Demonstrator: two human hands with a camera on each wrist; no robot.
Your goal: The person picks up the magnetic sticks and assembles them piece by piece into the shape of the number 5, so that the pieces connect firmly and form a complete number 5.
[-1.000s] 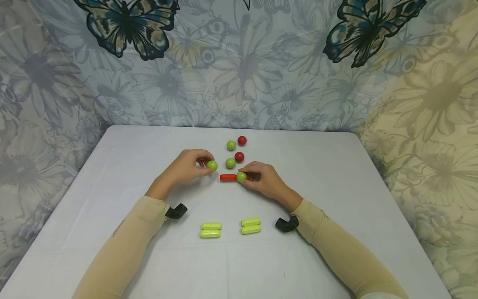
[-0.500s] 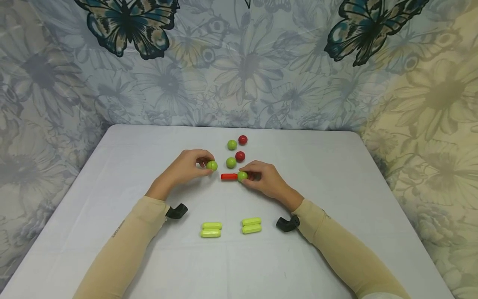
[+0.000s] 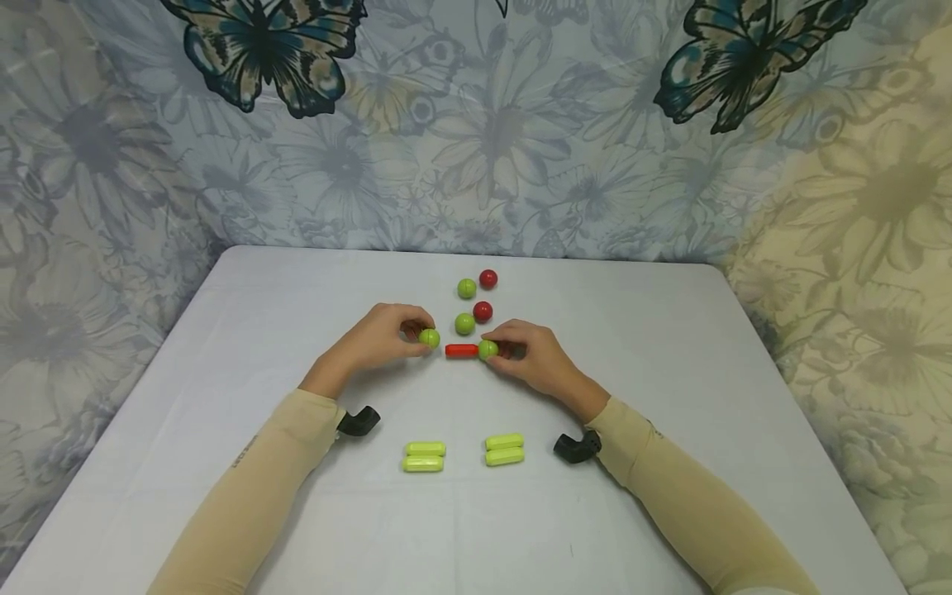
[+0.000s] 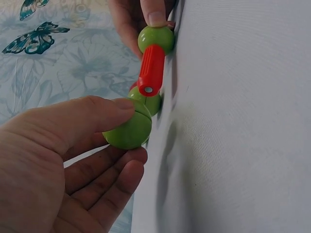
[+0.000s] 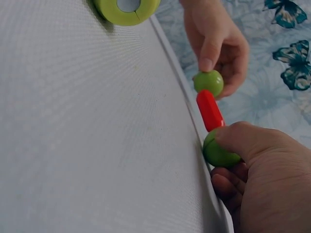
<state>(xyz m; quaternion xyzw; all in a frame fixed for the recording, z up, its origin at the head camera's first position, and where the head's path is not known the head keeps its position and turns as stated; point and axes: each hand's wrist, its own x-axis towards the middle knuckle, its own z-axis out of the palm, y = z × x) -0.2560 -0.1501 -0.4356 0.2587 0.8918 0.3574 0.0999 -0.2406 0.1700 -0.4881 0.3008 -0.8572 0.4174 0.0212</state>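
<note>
My left hand [image 3: 387, 337] pinches a green ball [image 4: 129, 127] between thumb and fingers. My right hand [image 3: 534, 357] grips a second green ball [image 3: 487, 349], which sits on one end of a short red rod [image 3: 461, 350]. The rod's free end, with a small metallic tip visible in the left wrist view, points toward the ball in my left hand. In the head view a narrow gap lies between that tip and the ball. Just beyond the rod are a loose green ball [image 3: 464, 324] and a red ball [image 3: 483, 311].
Farther back lie another green ball [image 3: 466, 288] and another red ball [image 3: 487, 278]. Nearer me are two pairs of yellow-green rods, a left pair [image 3: 425, 456] and a right pair [image 3: 505, 449]. A white cloth covers the table [image 3: 312, 529]; butterfly-patterned fabric [image 3: 506, 165] hangs behind.
My left hand has lowered its green ball slightly toward me, more in line with the red rod. The right hand keeps its hold, and the head view has shifted a little.
</note>
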